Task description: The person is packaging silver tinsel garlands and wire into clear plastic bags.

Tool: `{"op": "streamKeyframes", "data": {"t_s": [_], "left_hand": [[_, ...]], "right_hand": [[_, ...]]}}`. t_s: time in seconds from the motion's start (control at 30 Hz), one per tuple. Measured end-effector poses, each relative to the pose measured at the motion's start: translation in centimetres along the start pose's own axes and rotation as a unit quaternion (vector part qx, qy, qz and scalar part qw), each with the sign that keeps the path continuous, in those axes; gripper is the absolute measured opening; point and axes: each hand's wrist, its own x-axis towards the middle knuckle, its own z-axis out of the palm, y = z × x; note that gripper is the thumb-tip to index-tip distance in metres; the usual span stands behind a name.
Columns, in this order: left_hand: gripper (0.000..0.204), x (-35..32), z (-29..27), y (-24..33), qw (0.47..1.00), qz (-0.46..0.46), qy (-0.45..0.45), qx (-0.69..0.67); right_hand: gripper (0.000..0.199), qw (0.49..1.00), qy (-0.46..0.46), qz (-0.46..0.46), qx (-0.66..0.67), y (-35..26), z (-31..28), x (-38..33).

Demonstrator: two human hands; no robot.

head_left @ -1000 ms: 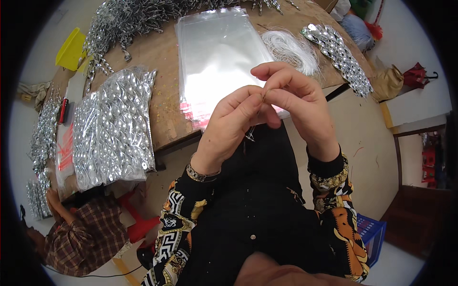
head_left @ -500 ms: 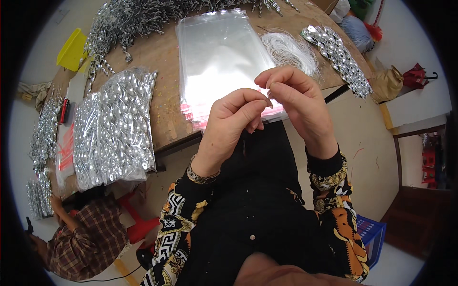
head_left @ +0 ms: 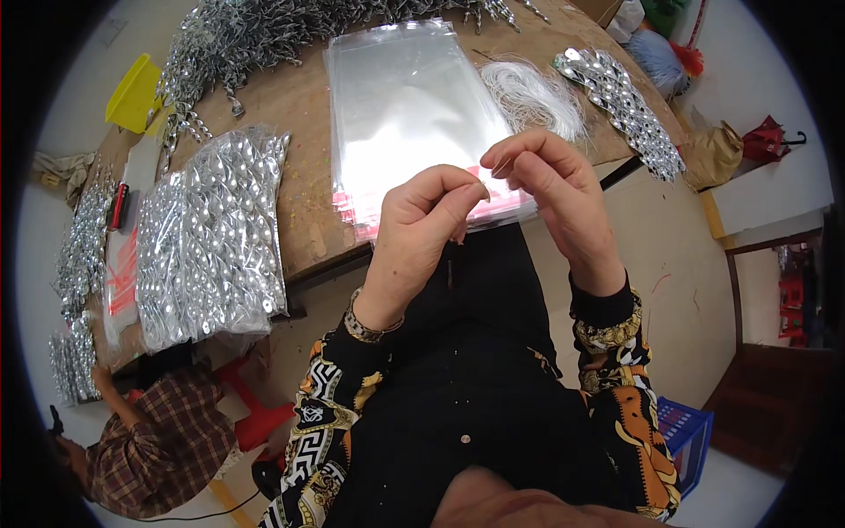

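Over the near edge of a stack of clear plastic bags [head_left: 396, 97] with pink-edged openings, my two hands are raised close together. My left hand [head_left: 414, 233] is closed in a pinch, thumb against forefinger. My right hand [head_left: 568, 202] also pinches, its fingertips a little higher and to the right. Whatever they hold is too thin or small to make out. Just beyond my right hand lies a loose skein of white cord [head_left: 537, 101]. To the left rests a clear bag filled with twisted silver strands [head_left: 211, 238].
More silver strands [head_left: 255, 44] are heaped at the far side of the brown table [head_left: 304, 211]. A silver bundle [head_left: 620, 110] lies at the right edge. At the left are a yellow bin [head_left: 134, 92] and a co-worker in a checked shirt [head_left: 163, 440]. A blue crate [head_left: 685, 440] stands low right.
My hands have drawn slightly apart: the fingertips nearly met before, and a small gap now separates them. The things on the table lie as before.
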Motion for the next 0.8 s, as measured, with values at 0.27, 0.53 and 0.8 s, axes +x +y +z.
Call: {"op": "streamKeyframes", "data": {"t_s": [0.27,0.53,0.8], "left_hand": [[0.013,-0.2,0.1,0.3,0.998,0.003,-0.004,0.055],[0.011,-0.4,0.3,0.2,0.989,0.046,-0.022,0.135],[0.006,-0.4,0.6,-0.3,0.952,0.138,-0.023,0.271]], "right_hand": [[0.04,0.998,0.019,0.012,-0.058,-0.8,-1.0,-0.3],[0.054,0.982,-0.034,0.055,-0.176,-0.7,-2.4,-0.3],[0.045,0.929,-0.08,0.092,-0.35,-3.1,-1.8,0.0]]}}
